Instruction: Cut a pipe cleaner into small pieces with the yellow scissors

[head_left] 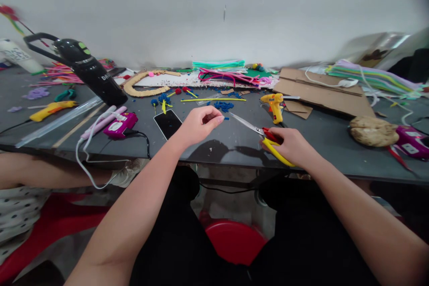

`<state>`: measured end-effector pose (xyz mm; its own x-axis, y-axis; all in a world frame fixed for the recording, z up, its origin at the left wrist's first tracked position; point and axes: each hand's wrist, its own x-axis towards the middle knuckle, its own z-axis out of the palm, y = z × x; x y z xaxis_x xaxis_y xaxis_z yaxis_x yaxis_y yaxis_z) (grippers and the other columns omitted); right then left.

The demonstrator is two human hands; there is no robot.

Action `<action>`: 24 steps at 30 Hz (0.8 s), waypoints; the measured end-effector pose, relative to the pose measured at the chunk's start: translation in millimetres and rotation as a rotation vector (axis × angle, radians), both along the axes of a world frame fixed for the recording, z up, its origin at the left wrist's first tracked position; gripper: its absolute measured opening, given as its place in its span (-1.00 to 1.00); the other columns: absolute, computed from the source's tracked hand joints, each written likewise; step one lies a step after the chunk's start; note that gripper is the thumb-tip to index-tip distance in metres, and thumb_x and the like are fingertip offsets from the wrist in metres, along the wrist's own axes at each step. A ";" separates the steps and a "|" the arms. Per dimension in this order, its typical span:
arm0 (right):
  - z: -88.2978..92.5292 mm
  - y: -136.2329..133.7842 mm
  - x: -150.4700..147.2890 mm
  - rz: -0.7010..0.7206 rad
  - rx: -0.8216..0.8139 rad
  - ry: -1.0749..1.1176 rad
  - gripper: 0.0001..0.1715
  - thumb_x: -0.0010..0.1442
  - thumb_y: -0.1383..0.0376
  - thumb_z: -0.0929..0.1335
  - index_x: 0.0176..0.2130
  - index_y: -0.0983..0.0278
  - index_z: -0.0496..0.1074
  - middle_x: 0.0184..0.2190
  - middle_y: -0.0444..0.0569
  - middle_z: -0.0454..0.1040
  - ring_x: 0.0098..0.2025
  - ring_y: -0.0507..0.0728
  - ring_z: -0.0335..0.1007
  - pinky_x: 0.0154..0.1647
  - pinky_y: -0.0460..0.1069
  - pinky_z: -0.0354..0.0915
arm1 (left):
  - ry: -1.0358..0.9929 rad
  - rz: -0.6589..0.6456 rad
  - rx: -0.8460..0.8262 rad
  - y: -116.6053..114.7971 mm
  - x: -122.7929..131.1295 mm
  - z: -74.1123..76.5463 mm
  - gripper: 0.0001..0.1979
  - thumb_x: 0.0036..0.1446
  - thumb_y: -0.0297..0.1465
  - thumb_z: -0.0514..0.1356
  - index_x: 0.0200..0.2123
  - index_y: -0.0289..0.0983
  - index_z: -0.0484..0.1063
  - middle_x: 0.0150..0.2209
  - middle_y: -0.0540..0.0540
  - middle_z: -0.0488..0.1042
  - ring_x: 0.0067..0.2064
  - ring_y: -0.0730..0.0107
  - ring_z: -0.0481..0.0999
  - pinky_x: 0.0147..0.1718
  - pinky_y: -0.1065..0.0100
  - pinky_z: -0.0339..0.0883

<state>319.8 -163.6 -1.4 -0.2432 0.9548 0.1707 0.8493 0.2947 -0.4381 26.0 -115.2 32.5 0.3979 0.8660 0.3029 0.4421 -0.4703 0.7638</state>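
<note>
My left hand point(201, 124) is in a pinch over the table, thumb and forefinger together. A short blue piece of pipe cleaner point(227, 118) sticks out at its fingertips. My right hand point(291, 144) grips scissors point(259, 131) by their red and yellow handles. Their blades point left toward my left hand, apart from the blue piece. Just behind my left fingertips lies a small heap of blue pipe cleaner pieces point(224, 106). A phone point(167, 123) with a dark screen lies partly behind my left wrist.
A yellow glue gun point(275, 105) stands beyond the scissors, before cardboard point(321, 91). Pipe cleaner bundles point(217, 65) lie along the wall. Left are a black bottle point(97, 76), a purple power socket point(120, 125) with cables and another glue gun point(53, 110). A person's arm point(50, 170) reaches in.
</note>
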 end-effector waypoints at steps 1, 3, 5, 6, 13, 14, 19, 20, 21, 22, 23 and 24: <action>1.0 -0.4 -0.3 0.003 -0.003 0.010 -0.66 0.06 0.08 0.39 -0.52 0.24 0.27 -0.62 -0.18 0.23 -0.53 0.01 0.04 -0.52 -0.06 0.04 | -0.003 0.003 -0.005 0.0 0.0 0.2 -0.75 0.20 -0.21 0.19 -0.35 -0.30 0.47 -0.49 -0.01 0.40 -0.52 0.53 0.23 -0.53 0.44 0.14; 2.2 -0.9 -0.7 0.010 -0.002 0.028 -0.67 0.07 0.09 0.39 -0.51 0.24 0.27 -0.61 -0.18 0.21 -0.52 0.01 0.04 -0.51 -0.07 0.04 | -0.008 0.004 -0.015 -0.1 0.1 0.1 -0.74 0.20 -0.21 0.19 -0.34 -0.30 0.47 -0.49 -0.02 0.40 -0.52 0.53 0.24 -0.54 0.44 0.14; 2.0 -1.0 -0.5 0.015 0.009 0.033 -0.68 0.07 0.10 0.38 -0.51 0.24 0.28 -0.61 -0.18 0.21 -0.52 0.01 0.03 -0.51 -0.07 0.04 | -0.015 0.003 -0.019 -0.2 0.2 -0.2 -0.74 0.20 -0.20 0.18 -0.34 -0.30 0.47 -0.50 -0.02 0.40 -0.52 0.53 0.24 -0.54 0.45 0.14; 1.6 -0.9 -0.3 0.018 0.012 0.034 -0.68 0.06 0.10 0.38 -0.51 0.24 0.29 -0.61 -0.18 0.21 -0.52 0.01 0.03 -0.51 -0.07 0.04 | -0.018 0.001 -0.018 -0.3 0.3 -0.4 -0.74 0.20 -0.20 0.18 -0.34 -0.30 0.47 -0.49 -0.02 0.40 -0.51 0.52 0.24 -0.54 0.45 0.14; -1.6 -0.3 0.7 0.022 0.004 0.014 -0.69 0.09 0.07 0.38 -0.47 0.25 0.36 -0.60 -0.18 0.24 -0.51 0.02 0.05 -0.49 -0.05 0.05 | -0.015 -0.012 -0.016 -0.5 0.7 -0.5 -0.74 0.21 -0.20 0.18 -0.34 -0.29 0.47 -0.48 -0.02 0.40 -0.50 0.51 0.25 -0.52 0.43 0.15; -1.8 -0.2 0.5 0.021 0.000 0.012 -0.69 0.09 0.07 0.38 -0.46 0.25 0.37 -0.60 -0.17 0.24 -0.51 0.02 0.06 -0.49 -0.05 0.05 | -0.011 -0.013 -0.014 -0.5 0.7 -0.5 -0.74 0.21 -0.20 0.18 -0.34 -0.29 0.47 -0.48 -0.02 0.41 -0.50 0.52 0.25 -0.52 0.43 0.15; -2.1 0.2 -0.6 0.031 0.003 0.008 -0.71 0.09 0.09 0.38 -0.43 0.27 0.42 -0.58 -0.15 0.29 -0.50 0.03 0.09 -0.48 -0.05 0.06 | -0.005 -0.013 -0.007 -0.5 0.8 -0.1 -0.75 0.21 -0.21 0.18 -0.34 -0.29 0.47 -0.48 -0.02 0.41 -0.50 0.52 0.25 -0.52 0.43 0.14; -2.0 0.3 -0.6 0.031 0.004 0.005 -0.72 0.09 0.09 0.38 -0.43 0.27 0.43 -0.59 -0.15 0.29 -0.50 0.03 0.08 -0.48 -0.05 0.06 | -0.005 -0.013 -0.006 -0.6 0.9 0.1 -0.75 0.21 -0.21 0.18 -0.34 -0.29 0.47 -0.48 -0.02 0.41 -0.50 0.52 0.25 -0.52 0.43 0.14; -1.9 0.4 -0.6 0.030 0.004 0.001 -0.72 0.09 0.09 0.38 -0.43 0.27 0.43 -0.59 -0.16 0.28 -0.51 0.03 0.08 -0.49 -0.05 0.06 | -0.005 -0.013 -0.005 -0.7 1.0 0.2 -0.75 0.21 -0.21 0.18 -0.34 -0.29 0.47 -0.48 -0.02 0.41 -0.50 0.52 0.25 -0.52 0.43 0.15; -1.7 0.4 -0.6 0.030 0.002 -0.002 -0.72 0.09 0.09 0.38 -0.44 0.27 0.42 -0.59 -0.16 0.28 -0.51 0.03 0.08 -0.49 -0.05 0.06 | -0.004 -0.014 -0.005 -0.9 1.1 0.3 -0.75 0.21 -0.21 0.18 -0.34 -0.29 0.47 -0.48 -0.02 0.41 -0.50 0.52 0.25 -0.52 0.43 0.15; -1.6 0.4 -0.6 0.028 -0.001 -0.005 -0.72 0.09 0.09 0.38 -0.44 0.27 0.43 -0.59 -0.16 0.28 -0.51 0.03 0.08 -0.48 -0.05 0.06 | -0.004 -0.013 -0.005 -1.2 1.2 0.5 -0.75 0.21 -0.21 0.18 -0.34 -0.29 0.47 -0.48 -0.02 0.41 -0.50 0.52 0.25 -0.52 0.43 0.15; -1.5 0.5 -0.6 0.029 -0.003 -0.006 -0.72 0.09 0.09 0.38 -0.44 0.27 0.43 -0.59 -0.16 0.28 -0.51 0.03 0.08 -0.48 -0.05 0.06 | -0.005 -0.012 -0.004 -1.4 1.2 0.6 -0.75 0.21 -0.21 0.18 -0.34 -0.29 0.47 -0.48 -0.02 0.41 -0.50 0.52 0.25 -0.52 0.43 0.15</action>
